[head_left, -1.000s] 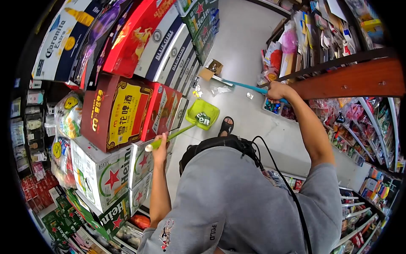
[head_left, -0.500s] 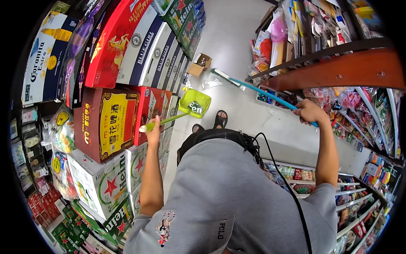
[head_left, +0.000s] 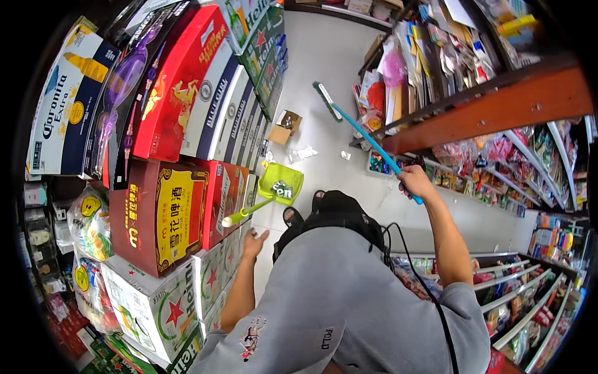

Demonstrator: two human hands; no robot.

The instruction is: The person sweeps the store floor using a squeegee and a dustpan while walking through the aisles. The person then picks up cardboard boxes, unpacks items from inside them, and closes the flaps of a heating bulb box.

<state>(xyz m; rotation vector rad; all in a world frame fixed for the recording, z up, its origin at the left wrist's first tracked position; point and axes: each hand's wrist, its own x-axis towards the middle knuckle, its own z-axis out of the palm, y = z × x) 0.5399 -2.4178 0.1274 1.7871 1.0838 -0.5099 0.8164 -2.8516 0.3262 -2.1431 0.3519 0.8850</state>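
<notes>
My right hand (head_left: 416, 183) is wrapped round the blue handle of a broom (head_left: 367, 138). The broom's head (head_left: 327, 101), with dark green and white bristles, is up and forward over the pale floor. A green dustpan (head_left: 288, 182) stands on the floor near my feet, with something white and green lettered in it. Its long handle (head_left: 254, 209) points up toward the stacked cartons at the left, seemingly leaning there. Just below that handle, apart from it, my left hand (head_left: 253, 243) is open and holds nothing, with thumb and fingers apart.
Crumpled white litter (head_left: 302, 154) and a scrap (head_left: 345, 154) lie on the floor beside a small open carton (head_left: 284, 128). Beer cartons (head_left: 165, 215) are stacked along the left. A shelf unit with a reddish-brown board (head_left: 492, 106) borders the right; a black cable (head_left: 414, 268) hangs by my side.
My left hand has let go of the dustpan handle and dropped lower. My right hand has drawn the broom leftward, its head lifting further from the litter.
</notes>
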